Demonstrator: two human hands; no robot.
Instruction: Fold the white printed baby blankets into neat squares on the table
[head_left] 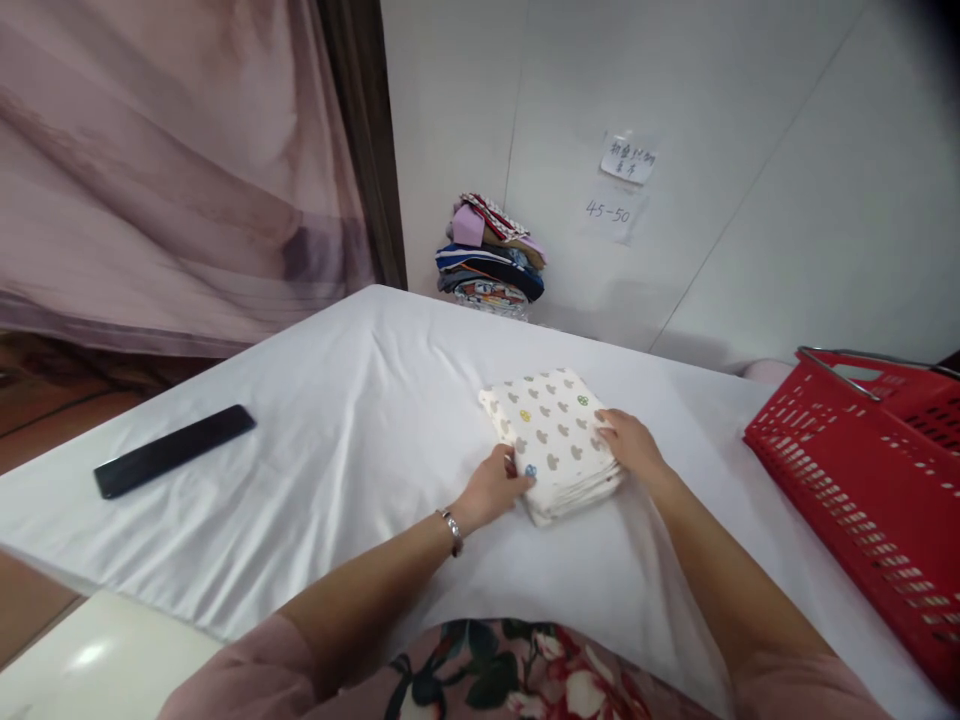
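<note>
A neatly folded white cloth [551, 425] printed with small grey shapes and a few coloured ones lies on the white-covered table. Its layers show along the near edge. My left hand [495, 490] grips its left near side, thumb on top and fingers at the side. On the right edge, my right hand [630, 440] holds the cloth the same way, with its fingertips partly hidden. A silver bracelet [451, 532] circles my left wrist.
To the right stands a red plastic basket [847, 480] with a metal handle. A dark flat bar-shaped object [176, 450] lies on the table [315, 440] at left. Beyond the far edge is a pile of folded fabrics [491, 255]; a pink curtain [172, 170] hangs at left.
</note>
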